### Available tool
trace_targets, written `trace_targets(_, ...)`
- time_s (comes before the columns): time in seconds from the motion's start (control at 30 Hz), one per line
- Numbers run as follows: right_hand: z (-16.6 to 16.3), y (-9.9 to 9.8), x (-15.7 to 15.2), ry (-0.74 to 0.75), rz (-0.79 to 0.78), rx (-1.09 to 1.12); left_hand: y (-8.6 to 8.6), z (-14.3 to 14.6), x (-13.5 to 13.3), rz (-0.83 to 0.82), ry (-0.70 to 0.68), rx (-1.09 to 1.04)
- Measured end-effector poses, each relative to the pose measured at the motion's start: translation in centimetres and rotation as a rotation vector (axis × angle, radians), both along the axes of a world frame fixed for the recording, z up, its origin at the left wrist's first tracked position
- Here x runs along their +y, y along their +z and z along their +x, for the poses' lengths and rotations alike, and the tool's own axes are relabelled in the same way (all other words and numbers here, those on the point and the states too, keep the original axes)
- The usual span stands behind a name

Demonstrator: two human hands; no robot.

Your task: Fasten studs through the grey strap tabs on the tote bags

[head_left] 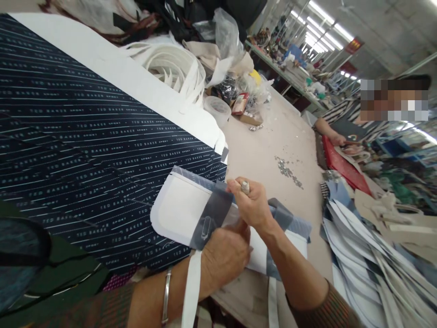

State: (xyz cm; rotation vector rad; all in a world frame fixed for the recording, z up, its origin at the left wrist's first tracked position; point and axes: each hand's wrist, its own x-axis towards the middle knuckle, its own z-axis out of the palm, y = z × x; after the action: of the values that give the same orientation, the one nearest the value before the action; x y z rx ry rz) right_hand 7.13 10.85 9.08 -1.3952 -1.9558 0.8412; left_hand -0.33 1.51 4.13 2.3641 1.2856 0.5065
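A white panel (pixel 175 207) with rounded corners, grey crossing bands and a clear bluish strip along its top edge lies in front of me. My left hand (pixel 223 257), fingers curled, closes over the panel's lower middle; its fingertips are mostly hidden. Just above, my right hand (pixel 252 202) makes a fist around a tool with a pale, rounded handle end (pixel 245 187). The tool's lower part is hidden, so its kind does not show. White straps (pixel 193 287) hang from the grey bands, one passing over my left wrist.
Dark striped printed fabric (pixel 85 136) covers the left side, under a long white sheet (pixel 112 77). Beyond lie coiled white strips (pixel 177 68), a tape roll (pixel 217 110) and small metal bits (pixel 288 173). White pieces (pixel 358 259) are piled at right. Another person (pixel 351 114) works across the table.
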Motion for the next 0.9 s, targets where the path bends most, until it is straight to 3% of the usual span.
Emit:
trace_targets(0.2, 0.0, -0.3, -0.8, 0.080, 0.096, -0.126, 0.2, -0.1, 0.1, -0.023, -0.006, -0.011)
trace_targets(0.3, 1.0, -0.5, -1.1, 0.036, 0.122, -0.080, 0.3, -0.2, 0.1, -0.047, -0.011, -0.013)
trace_targets(0.47, 3.1, 0.8, -1.1, -0.155, 0.008, 0.319, 1.0, -0.4, 0.2, -0.011, -0.007, 0.030)
trace_targets(0.57, 3.3, 1.5, -1.5, -0.248, 0.171, 0.631, 1.4, -0.6, 0.3, -0.012, -0.023, 0.045)
trace_targets(0.67, 3.2, 0.1, -2.2, -0.299, 0.225, 0.780, 1.7, -0.8, 0.3, -0.018, -0.035, 0.062)
trace_targets(0.8, 4.6, -1.5, -3.0, -0.331, -0.058, 0.566, 1.8, -0.9, 0.0, -0.031, -0.039, 0.056)
trace_targets(0.9, 7.4, 0.5, -5.6, -0.276, -0.258, 0.157, 1.7, -0.9, -0.2, -0.039, -0.031, 0.049)
